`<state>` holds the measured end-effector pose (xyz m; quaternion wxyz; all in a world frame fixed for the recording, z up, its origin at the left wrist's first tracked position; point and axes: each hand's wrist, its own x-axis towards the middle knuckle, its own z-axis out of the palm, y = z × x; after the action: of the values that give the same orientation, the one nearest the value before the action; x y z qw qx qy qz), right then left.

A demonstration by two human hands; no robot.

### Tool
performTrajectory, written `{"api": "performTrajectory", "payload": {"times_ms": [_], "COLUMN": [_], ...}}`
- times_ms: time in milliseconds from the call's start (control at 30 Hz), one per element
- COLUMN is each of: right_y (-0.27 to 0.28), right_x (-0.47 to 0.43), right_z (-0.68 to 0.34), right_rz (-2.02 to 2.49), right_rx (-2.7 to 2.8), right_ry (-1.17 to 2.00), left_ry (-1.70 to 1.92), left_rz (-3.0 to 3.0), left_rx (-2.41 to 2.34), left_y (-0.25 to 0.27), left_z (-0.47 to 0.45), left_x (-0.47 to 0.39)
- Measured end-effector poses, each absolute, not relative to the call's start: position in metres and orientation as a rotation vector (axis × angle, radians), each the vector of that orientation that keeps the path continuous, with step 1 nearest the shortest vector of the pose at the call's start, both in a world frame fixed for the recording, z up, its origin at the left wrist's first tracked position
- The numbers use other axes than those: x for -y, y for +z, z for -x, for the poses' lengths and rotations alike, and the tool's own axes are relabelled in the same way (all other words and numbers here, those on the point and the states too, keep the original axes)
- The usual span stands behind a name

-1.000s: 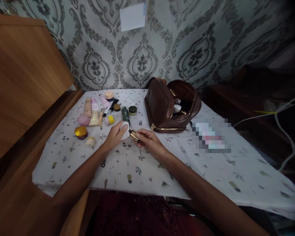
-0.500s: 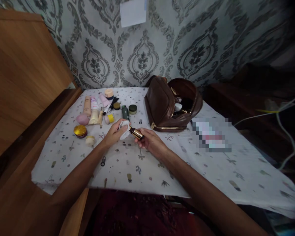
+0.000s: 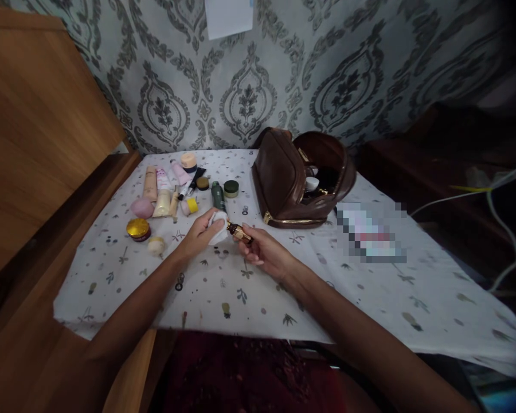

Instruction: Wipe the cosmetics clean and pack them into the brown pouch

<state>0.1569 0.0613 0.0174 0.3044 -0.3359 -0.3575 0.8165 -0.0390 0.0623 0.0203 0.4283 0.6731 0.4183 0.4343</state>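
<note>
The cloth-covered tabletop (image 3: 206, 307) carries everything here, giving the loose items a soft, level place to lie. Towards its back right sits a brown bag (image 3: 279, 178), its top gaping, which probably leaves the contents within easy reach. Across from it, at the left, a group of cosmetics (image 3: 163, 201) lies close together, perhaps so that tubes and jars can be seen at a glance; some tubes lie flat, apparently because they would not stand well. To the right, near the bag, a blurred item (image 3: 370, 232) cannot be identified. Between the two sides, the left hand (image 3: 200, 234) pinches a white wad (image 3: 218, 229) between thumb and fingers, likely for a snug hold on something soft. The right hand (image 3: 264, 250) has its fingers closed around the body of a small dark bottle (image 3: 241, 232), tilted above the tabletop with its neck pointing at the wad, presumably steadied that way; whether the two touch cannot be told.
</note>
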Motion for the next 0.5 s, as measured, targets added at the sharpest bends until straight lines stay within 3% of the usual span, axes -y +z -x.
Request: {"api": "performTrajectory", "payload": {"times_ms": [133,367,500], "right_y": [0.0163,0.0097,0.0118], "right_x": [-0.0610,-0.0570,-0.0543], "right_z": [-0.1555,-0.1525,-0.1533], "right_rz": [0.937,0.989,0.990], "right_rx": [0.989,1.289,1.276], "right_ry": [2.150,1.554,1.674], "left_ry": [1.076,1.097,1.079], "left_rz": [-1.670,-1.628,-1.694], "left_rx": [-1.070,-1.117,-1.086], "left_y": [0.0185,0.0184,0.0200], "left_z": [0.0377,0.0339,0.0360], "left_x": [-0.0626,-0.0626,-0.0626]}}
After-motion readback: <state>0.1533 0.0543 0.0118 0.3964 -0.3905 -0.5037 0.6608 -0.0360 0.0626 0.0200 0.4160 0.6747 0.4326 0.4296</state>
